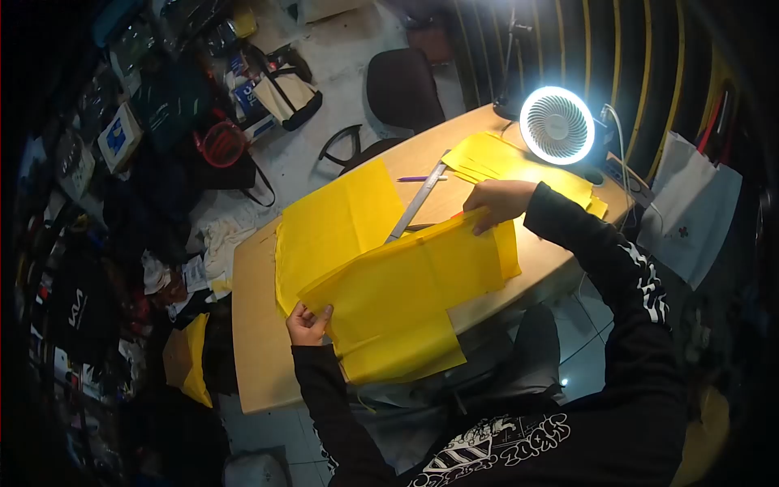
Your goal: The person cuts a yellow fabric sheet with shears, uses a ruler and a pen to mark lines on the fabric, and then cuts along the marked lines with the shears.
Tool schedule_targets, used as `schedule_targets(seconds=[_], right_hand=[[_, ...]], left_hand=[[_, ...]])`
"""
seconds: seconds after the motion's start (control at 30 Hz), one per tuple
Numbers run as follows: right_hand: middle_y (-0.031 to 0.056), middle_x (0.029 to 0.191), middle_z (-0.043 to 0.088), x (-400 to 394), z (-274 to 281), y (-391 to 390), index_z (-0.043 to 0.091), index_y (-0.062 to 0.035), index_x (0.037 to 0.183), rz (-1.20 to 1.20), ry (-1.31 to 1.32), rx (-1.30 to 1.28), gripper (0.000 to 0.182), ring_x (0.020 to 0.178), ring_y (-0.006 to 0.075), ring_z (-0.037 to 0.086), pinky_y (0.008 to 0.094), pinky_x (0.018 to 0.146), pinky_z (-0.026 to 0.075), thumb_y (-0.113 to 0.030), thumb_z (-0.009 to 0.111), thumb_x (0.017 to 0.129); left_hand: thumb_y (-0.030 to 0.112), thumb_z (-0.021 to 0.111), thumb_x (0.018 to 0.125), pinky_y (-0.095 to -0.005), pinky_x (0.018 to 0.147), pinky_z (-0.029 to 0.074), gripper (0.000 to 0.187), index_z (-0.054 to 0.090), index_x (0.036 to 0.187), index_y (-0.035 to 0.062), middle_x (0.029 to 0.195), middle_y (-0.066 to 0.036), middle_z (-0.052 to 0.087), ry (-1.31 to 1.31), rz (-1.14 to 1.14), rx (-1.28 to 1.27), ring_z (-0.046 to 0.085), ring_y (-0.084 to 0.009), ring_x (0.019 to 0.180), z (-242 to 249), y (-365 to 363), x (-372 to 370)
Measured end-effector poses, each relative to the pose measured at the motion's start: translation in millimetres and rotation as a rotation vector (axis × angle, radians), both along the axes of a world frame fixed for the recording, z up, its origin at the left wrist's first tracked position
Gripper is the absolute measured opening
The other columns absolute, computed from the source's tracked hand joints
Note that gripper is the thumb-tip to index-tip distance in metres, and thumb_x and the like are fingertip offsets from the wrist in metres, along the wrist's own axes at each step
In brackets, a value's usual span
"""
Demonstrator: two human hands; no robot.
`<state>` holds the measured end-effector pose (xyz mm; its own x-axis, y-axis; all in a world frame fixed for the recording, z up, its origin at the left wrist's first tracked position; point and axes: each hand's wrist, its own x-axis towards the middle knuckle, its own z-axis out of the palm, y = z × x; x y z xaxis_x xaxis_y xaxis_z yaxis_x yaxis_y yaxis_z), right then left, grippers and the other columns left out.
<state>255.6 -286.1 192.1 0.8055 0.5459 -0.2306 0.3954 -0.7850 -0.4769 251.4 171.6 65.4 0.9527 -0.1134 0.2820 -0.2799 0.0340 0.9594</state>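
Observation:
A yellow fabric piece [389, 284] is held up between my two hands, its lower part hanging over the table's front edge. My left hand [308, 323] pinches its left corner, thumb on top. Near the upper right end, my right hand [497, 203] grips the same piece with its fingers closed around the edge. Behind it, another yellow sheet or stack [337, 223] lies flat on the wooden table [264, 365]. More yellow pieces [495, 158] are piled at the table's far right. A metal ruler [418, 199] lies between them, partly covered by the held piece.
A lit round fan lamp [557, 126] stands at the table's far right corner. A purple pen [414, 178] rests by the ruler. Beyond the table is a dark chair [402, 85]. Bags and clutter, including a cream tote [286, 96], fill the left side. A white bag [690, 211] hangs at right.

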Motion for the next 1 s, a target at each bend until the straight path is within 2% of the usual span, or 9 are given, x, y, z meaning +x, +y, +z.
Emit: schedule_targets(seconds=[0.17, 0.37, 0.43, 0.57, 0.7, 0.83, 0.93, 0.97, 1.0], right_hand=[[0.0118, 0.092, 0.070, -11.4, -24.2, -33.3, 0.066, 0.0004, 0.106, -0.047, -0.026, 0.178, 0.036, 0.078, 0.0196, 0.066, 0.0289, 0.073, 0.052, -0.028, 0.072, 0.084], [0.0071, 0.086, 0.069, -40.5, -60.6, -80.7, 0.068, -0.0001, 0.098, -0.272, 0.067, 0.456, 0.034, 0.074, 0.0141, 0.063, 0.0252, 0.070, 0.049, -0.029, 0.076, 0.081], [0.0056, 0.083, 0.068, -53.2, -70.3, -94.6, 0.068, 0.0000, 0.094, -0.364, 0.113, 0.593, 0.033, 0.073, 0.0127, 0.062, 0.0245, 0.069, 0.048, -0.028, 0.077, 0.080], [0.0032, 0.080, 0.066, -72.7, -101.8, -127.4, 0.068, -0.0013, 0.085, -0.604, -0.087, 0.773, 0.025, 0.071, 0.0093, 0.058, 0.0222, 0.068, 0.046, -0.021, 0.080, 0.076], [0.0075, 0.084, 0.067, -96.6, -106.4, -149.2, 0.065, -0.0011, 0.089, -0.912, -0.056, 0.994, 0.027, 0.077, 0.0121, 0.064, 0.0239, 0.072, 0.049, -0.018, 0.080, 0.075], [0.0115, 0.092, 0.066, -107.0, -107.0, -169.5, 0.059, -0.0012, 0.097, -1.072, -0.148, 1.278, 0.033, 0.079, 0.0154, 0.065, 0.0264, 0.075, 0.051, -0.017, 0.079, 0.076], [0.0122, 0.092, 0.066, -93.8, -124.5, -194.0, 0.057, 0.0011, 0.100, -1.196, -0.338, 1.149, 0.037, 0.080, 0.0177, 0.066, 0.0296, 0.073, 0.053, -0.016, 0.079, 0.076], [0.0118, 0.091, 0.066, -86.4, -134.1, -201.7, 0.057, 0.0020, 0.099, -1.251, -0.421, 1.076, 0.038, 0.080, 0.0180, 0.066, 0.0300, 0.072, 0.053, -0.016, 0.079, 0.075], [0.0123, 0.087, 0.066, -82.2, -142.9, -205.1, 0.056, 0.0018, 0.102, -1.329, -0.611, 0.878, 0.043, 0.077, 0.0245, 0.066, 0.0348, 0.070, 0.053, -0.019, 0.080, 0.072]], left_hand=[[0.000, 0.074, 0.078, -0.0258, 0.082, 0.050, 0.035, 0.060, 0.110, -0.0025, 0.103, -0.011, 0.067, 0.071, -0.030, 0.047, 0.064, -0.0143, 0.093, 6.1, -14.7, 15.5], [0.002, 0.076, 0.077, -0.0182, 0.064, 0.045, 0.031, 0.062, 0.104, -0.0033, 0.086, -0.004, 0.065, 0.030, -0.032, 0.100, 0.058, -0.0042, 0.071, 19.9, -71.6, 34.5], [0.002, 0.076, 0.077, -0.0192, 0.067, 0.047, 0.029, 0.062, 0.102, -0.0036, 0.090, -0.007, 0.067, 0.027, -0.084, 0.127, 0.061, -0.0071, 0.076, 16.1, -85.0, 50.1], [0.002, 0.075, 0.077, -0.0231, 0.077, 0.052, 0.033, 0.059, 0.105, -0.0050, 0.100, -0.014, 0.069, -0.015, -0.181, 0.285, 0.067, -0.0153, 0.088, 15.3, -122.3, 88.3], [0.006, 0.078, 0.074, -0.0267, 0.077, 0.054, 0.041, 0.056, 0.107, -0.0064, 0.098, -0.015, 0.069, -0.065, -0.238, 0.335, 0.068, -0.0182, 0.087, 18.0, -191.0, 140.8], [0.008, 0.082, 0.067, -0.0311, 0.076, 0.055, 0.048, 0.059, 0.108, 0.0007, 0.096, -0.015, 0.069, -0.248, -0.239, 0.525, 0.069, -0.0215, 0.085, 39.9, -279.5, 198.1], [0.008, 0.083, 0.064, -0.0319, 0.073, 0.056, 0.052, 0.059, 0.109, 0.0047, 0.093, -0.016, 0.069, -0.416, -0.099, 0.620, 0.069, -0.0244, 0.081, 63.6, -348.6, 218.7], [0.010, 0.082, 0.067, -0.0362, 0.077, 0.054, 0.054, 0.057, 0.114, 0.0075, 0.101, -0.016, 0.067, -0.384, -0.126, 0.589, 0.067, -0.0279, 0.090, 60.4, -366.5, 226.4], [0.013, 0.081, 0.069, -0.0423, 0.082, 0.050, 0.055, 0.055, 0.118, 0.0102, 0.108, -0.015, 0.065, -0.492, -0.030, 0.666, 0.064, -0.0293, 0.096, 52.7, -381.2, 229.3]])
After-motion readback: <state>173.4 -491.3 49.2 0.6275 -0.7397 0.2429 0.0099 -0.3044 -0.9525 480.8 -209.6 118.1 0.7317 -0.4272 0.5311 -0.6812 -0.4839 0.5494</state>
